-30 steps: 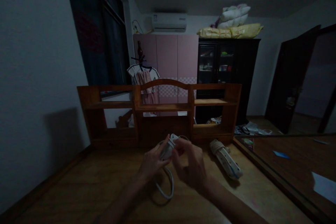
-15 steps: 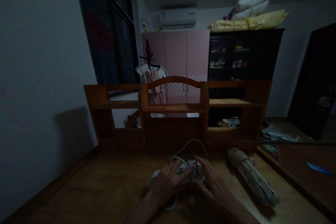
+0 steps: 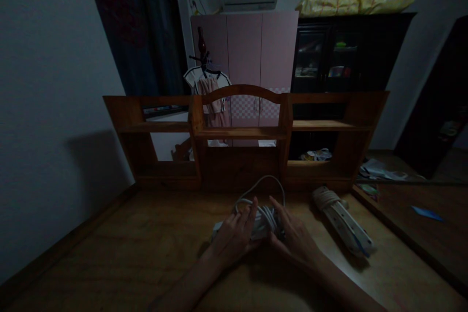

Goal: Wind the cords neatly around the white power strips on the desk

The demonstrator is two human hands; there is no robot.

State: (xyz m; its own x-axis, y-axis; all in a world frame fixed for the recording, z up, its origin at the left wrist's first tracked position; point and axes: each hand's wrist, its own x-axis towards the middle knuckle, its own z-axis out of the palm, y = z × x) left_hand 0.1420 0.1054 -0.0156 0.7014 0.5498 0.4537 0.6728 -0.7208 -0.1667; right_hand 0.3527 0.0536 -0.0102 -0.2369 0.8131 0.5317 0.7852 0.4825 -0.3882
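A whitish power strip [image 3: 218, 227] with its pale cord [image 3: 268, 218] wound about it lies on the wooden desk in front of me. My left hand [image 3: 234, 234] covers its left-middle part, the fingers laid over it fairly straight and the thumb along the near side. Around the right end is my right hand [image 3: 294, 236], with its thumb on the near side and its fingers at the far side. Both palms are hidden from view. A loose loop of the cord arches up behind the hands.
Another power strip [image 3: 341, 224], its cord wrapped round one end, lies to the right on the desk [image 3: 146, 253]. A wooden shelf unit [image 3: 241, 132] stands along the desk's far edge. A wall [image 3: 54, 156] borders the left side. The room is dim.
My view has tipped down and the desk items appear higher. My left hand's fingers have drawn off the cord and straightened; more of the windings now show between the hands.
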